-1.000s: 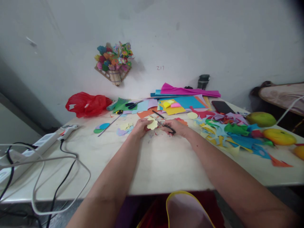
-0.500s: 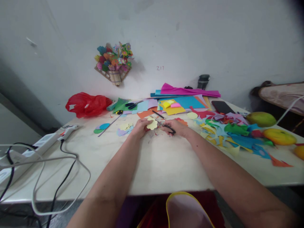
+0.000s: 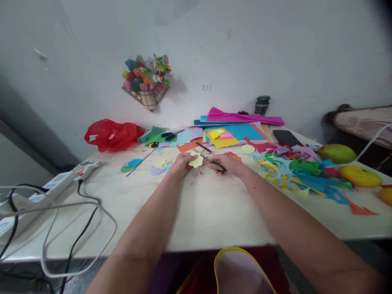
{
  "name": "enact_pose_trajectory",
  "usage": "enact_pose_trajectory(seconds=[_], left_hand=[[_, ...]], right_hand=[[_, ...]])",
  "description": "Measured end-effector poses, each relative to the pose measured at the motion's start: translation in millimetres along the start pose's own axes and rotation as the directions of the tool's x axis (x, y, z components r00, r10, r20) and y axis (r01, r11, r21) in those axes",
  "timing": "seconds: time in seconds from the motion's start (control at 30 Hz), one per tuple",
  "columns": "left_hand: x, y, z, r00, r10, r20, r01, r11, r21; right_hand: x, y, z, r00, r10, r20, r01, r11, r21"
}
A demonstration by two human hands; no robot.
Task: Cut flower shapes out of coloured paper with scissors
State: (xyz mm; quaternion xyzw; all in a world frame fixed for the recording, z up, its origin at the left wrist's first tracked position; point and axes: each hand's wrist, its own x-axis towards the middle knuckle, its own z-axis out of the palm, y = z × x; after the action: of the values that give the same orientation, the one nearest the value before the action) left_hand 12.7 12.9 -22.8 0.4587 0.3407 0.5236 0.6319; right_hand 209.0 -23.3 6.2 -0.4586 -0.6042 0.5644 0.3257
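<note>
Nothing on the bench has shifted since the earlier frame, and both my arms lie along the same lines as before. The near half of the bench is bare from its front edge up to my hands, which is the widest open room. To the left, cables loop across the bench and over its front edge. To the right, a drift of scraps spreads toward the right edge, where mangoes lie. Behind my hands, sheets are stacked against the wall, so there is little room that way. A red bag sits at the far left corner.

My left grip is where it was, low over the middle of the bench, fingers pinched shut on the left side of the flower, a pale yellow cutout held just above the surface. My right grip has not moved either and is closed round the black handles of the scissors. Their blades point left at the flower and touch it. I cannot tell how far the blades are parted.
</note>
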Motion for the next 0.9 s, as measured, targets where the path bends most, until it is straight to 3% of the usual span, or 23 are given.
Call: enact_pose_trajectory(seconds=[0.47,0.67,0.9], left_hand=[[0.3,-0.2,-1.3,1.000,-0.010,-0.010,0.010,1.000,0.011],[-1.0,0.8,1.9,1.000,0.015,0.015,-0.015,1.000,0.014],[-1.9,1.6,2.3,1.000,-0.007,-0.015,0.007,1.000,-0.004]], right_hand=[[2.0,0.0,0.2,1.000,0.016,0.019,-0.017,0.999,0.050],[0.9,3.0,-1.2,0.996,-0.081,0.047,0.082,0.997,-0.012],[5.0,4.5,-2.4,1.000,0.004,0.004,-0.004,0.999,0.042]])
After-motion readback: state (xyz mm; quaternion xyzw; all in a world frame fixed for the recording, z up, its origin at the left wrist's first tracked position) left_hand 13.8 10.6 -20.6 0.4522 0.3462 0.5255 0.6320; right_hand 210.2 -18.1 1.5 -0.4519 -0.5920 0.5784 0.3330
